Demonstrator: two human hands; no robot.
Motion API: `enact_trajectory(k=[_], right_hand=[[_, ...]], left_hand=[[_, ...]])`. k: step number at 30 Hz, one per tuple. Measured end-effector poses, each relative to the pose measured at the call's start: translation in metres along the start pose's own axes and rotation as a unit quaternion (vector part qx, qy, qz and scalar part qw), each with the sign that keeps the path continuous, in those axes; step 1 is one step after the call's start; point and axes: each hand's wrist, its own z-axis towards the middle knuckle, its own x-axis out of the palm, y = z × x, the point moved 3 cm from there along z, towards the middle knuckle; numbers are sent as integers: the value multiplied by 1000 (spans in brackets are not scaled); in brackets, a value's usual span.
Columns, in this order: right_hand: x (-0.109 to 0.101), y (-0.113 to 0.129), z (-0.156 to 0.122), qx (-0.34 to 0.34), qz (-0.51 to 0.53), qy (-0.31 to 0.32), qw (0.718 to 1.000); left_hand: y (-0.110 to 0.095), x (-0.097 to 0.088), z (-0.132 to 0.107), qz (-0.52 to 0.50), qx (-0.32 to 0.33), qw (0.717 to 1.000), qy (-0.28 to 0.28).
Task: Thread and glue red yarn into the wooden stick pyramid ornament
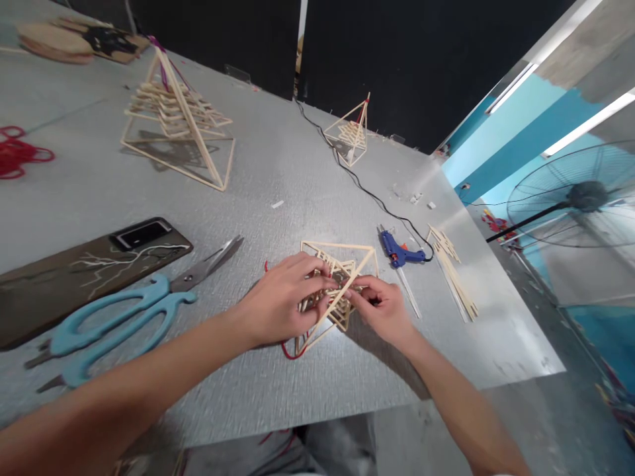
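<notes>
A small wooden stick frame (364, 263) with stacked stick layers inside lies near the table's front edge, between my hands. My left hand (288, 299) reaches over its left side, fingers curled around the sticks. From the right, my right hand (381, 308) pinches at the middle of the frame with thumb and index finger. A red cord (292, 356) hangs out of the frame's lower left. The fingertips hide part of the inner layers, so any small piece between them cannot be made out.
Light-blue scissors (161, 301) and a dark phone (94, 264) lie left. A blue glue gun (399, 250) with a black cable and loose sticks (456, 284) lie right. Two finished-looking stick pyramids (186, 142) (354, 132) stand farther back; red cord (20, 152) lies far left.
</notes>
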Motion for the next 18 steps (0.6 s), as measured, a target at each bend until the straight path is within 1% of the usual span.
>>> enact_trajectory(k=[2,6,8,10,12,15,18], right_hand=[[-2,-1,-1,-2,5,4,1000],[-10,0,-9,-28,17,13,999],[-16,0,-13,-56,54,17,997],[-21,-1,-16,-92,95,7,991],[-23,-3,-17,-113,123,-1,986],[-23,-5,-16,-98,146,7,984],[-20,1,-13,-83,127,12,988]], left_hand=[[0,0,0,0,-2,1000,1],[1,0,0,3,-8,1000,5],[1,0,1,2,-11,1000,6],[0,0,1,-1,-11,1000,5],[0,-1,1,-3,-6,1000,-2],[-1,-1,1,-3,4,1000,-7],[-1,-1,2,-4,5,1000,-2]])
